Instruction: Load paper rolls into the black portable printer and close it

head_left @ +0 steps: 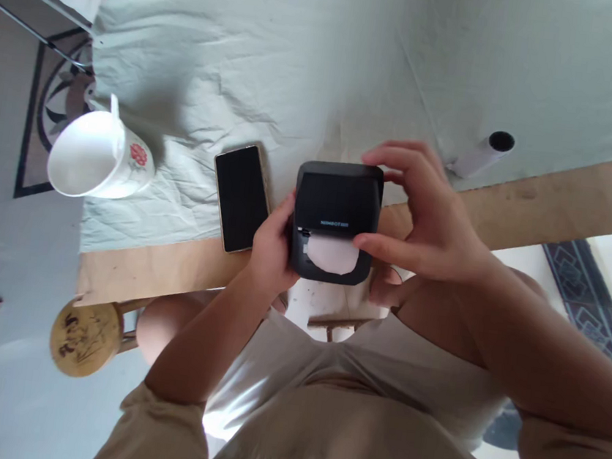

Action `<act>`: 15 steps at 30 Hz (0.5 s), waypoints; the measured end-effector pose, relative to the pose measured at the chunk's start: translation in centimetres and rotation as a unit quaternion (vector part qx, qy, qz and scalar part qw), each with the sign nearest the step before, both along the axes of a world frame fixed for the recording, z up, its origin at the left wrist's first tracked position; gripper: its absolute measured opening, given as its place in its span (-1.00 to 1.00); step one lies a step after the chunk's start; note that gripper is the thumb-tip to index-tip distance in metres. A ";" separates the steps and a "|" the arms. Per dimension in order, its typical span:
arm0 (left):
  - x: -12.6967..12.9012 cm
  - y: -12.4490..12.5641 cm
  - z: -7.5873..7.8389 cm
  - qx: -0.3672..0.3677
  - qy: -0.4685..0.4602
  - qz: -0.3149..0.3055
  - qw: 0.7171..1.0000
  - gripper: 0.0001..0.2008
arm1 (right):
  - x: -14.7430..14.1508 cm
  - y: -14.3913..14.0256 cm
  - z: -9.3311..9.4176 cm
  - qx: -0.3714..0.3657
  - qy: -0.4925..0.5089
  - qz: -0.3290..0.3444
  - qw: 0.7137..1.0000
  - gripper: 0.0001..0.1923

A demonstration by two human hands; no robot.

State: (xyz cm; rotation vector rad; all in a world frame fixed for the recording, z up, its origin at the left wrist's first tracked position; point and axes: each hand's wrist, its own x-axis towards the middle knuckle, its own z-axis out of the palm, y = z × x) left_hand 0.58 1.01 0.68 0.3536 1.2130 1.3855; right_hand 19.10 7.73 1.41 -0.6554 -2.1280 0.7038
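Note:
A black label printer [339, 193] with small pale lettering on its lid is held up above the front edge of the table. Below the lid edge, a white label roll [333, 253] shows inside its open front part. My left hand [275, 248] grips the printer's left side, its fingers mostly hidden beneath. My right hand [423, 213] spans the lid at the right, thumb at the lid's lower edge by the roll and fingertips at the far right corner. Just left of the printer lies a phone [242, 199] with a dark screen.
A white mug [101, 158] with a red flower stands at the table's left. A white tube [483, 155] with a dark opening lies at the right. Pale green cloth [282, 50] covers the table behind a bare wooden edge [157, 271]. A round wooden stool [84, 338] stands lower left.

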 end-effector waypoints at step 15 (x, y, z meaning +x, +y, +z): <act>-0.3 -0.4 -0.7 0.118 0.014 -0.126 0.985 -0.66 | -0.4 -1.8 1.7 0.136 -0.196 -0.171 0.956 -0.82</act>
